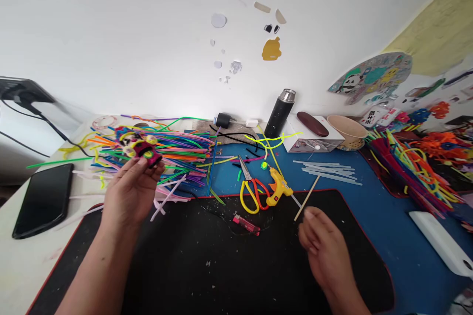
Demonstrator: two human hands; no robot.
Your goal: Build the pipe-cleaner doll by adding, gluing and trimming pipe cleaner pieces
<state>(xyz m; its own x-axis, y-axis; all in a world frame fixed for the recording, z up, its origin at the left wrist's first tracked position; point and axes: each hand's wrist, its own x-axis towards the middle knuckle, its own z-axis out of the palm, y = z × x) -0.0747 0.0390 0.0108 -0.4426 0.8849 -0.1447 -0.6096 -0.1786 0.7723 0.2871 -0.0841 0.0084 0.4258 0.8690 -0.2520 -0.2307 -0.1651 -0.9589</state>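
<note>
My left hand point(135, 184) is closed on a small fuzzy doll point(142, 147) made of pipe cleaners, magenta with yellow, blue and black parts, held up over a heap of loose pipe cleaners point(192, 150). Above the right part of the black mat, my right hand point(325, 243) has its fingers curled and pressed together; whatever is between them, if anything, cannot be made out. A thin wooden stick point(307, 198) lies just beyond its fingertips, beside a yellow glue gun point(278, 187). Scissors point(253, 189) with red and yellow handles rest left of the glue gun.
A pink lighter point(246, 225) lies on the black mat point(221, 275). Clear glue sticks point(328, 172), a black thermos point(280, 113), a small white drawer box point(314, 140) and a bowl point(347, 130) stand farther back. A phone point(44, 199) is at left, more pipe cleaners point(406, 172) at right.
</note>
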